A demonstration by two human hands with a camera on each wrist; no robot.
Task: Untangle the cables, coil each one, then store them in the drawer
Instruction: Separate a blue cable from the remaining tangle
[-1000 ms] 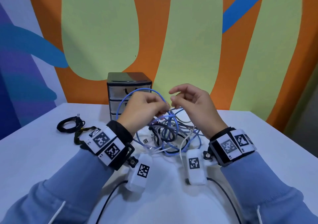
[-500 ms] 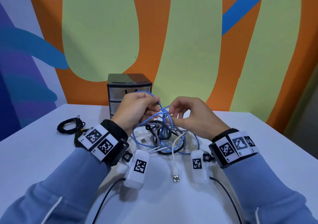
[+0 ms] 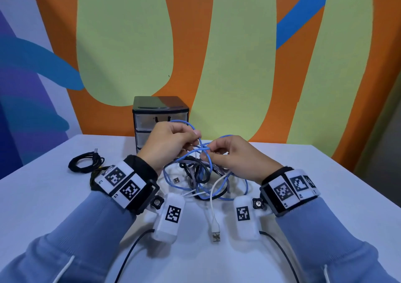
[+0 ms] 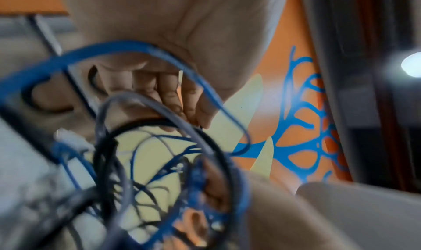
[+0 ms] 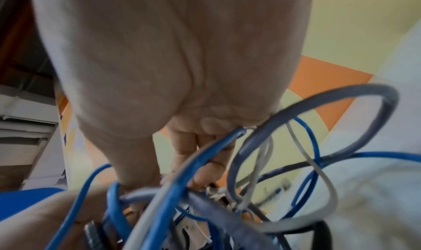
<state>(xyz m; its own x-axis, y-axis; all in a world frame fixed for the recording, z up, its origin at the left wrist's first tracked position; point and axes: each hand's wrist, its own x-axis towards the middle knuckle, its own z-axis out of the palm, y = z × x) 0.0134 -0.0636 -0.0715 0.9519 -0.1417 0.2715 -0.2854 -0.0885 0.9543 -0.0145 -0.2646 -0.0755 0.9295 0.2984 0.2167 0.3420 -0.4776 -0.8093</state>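
A tangle of blue, grey, black and white cables (image 3: 201, 174) lies mid-table in front of the small drawer unit (image 3: 160, 117). My left hand (image 3: 173, 141) holds up a loop of the blue cable (image 3: 184, 123), thumb and fingers pinched on it. My right hand (image 3: 230, 154) pinches the blue cable where its strands cross (image 3: 206, 150). In the wrist views blue strands (image 4: 145, 50) (image 5: 182, 163) run under my curled fingers. A white cable (image 3: 211, 196) trails toward me and ends in a USB plug (image 3: 216, 236).
A coiled black cable (image 3: 85, 164) lies at the left of the white table (image 3: 43, 196). The drawer unit stands against the painted wall, all drawers closed. Black leads (image 3: 132, 250) run from my wrist cameras across the near table.
Both hands have come lower and closer over the tangle. The white cable's USB end has dropped free onto the table toward me. The blue loop has shrunk.
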